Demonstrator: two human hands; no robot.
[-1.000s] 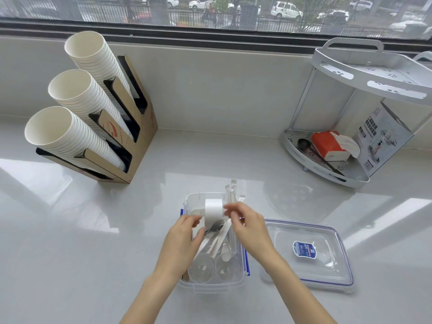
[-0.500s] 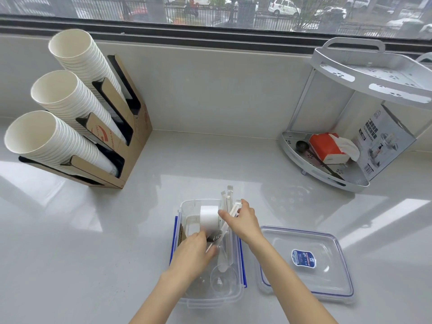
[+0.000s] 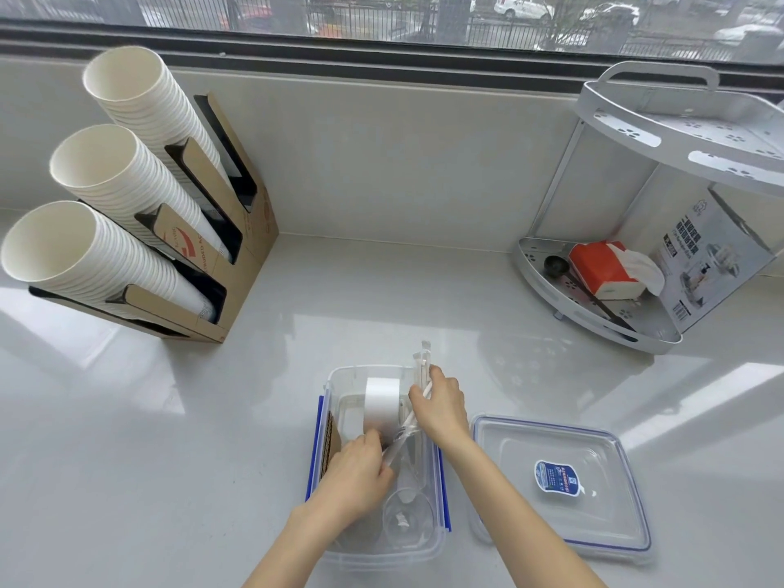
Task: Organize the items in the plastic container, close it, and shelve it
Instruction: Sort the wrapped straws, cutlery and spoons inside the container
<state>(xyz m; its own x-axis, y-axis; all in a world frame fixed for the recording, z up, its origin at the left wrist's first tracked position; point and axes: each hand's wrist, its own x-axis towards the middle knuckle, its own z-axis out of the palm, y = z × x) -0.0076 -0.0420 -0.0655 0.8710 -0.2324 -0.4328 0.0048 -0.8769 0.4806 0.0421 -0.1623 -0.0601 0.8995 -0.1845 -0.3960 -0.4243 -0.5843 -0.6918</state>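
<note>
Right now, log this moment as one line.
stage: sorting | left hand: on wrapped spoons | right hand: gripping wrapped straws | container: open | lid: on counter, right

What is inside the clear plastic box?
Inside the clear plastic box with blue clips you can see a white paper roll, wrapped white utensils and clear plastic cups. The hands, left and right, cover whatever lies beneath them.

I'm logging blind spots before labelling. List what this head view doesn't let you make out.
- Left hand: fingertips and whatever they grip, hidden by its own back.
- Container: part of the floor, covered by both hands.
- Lid label: print too small.
- Corner rack: right side cut by the frame edge.
</note>
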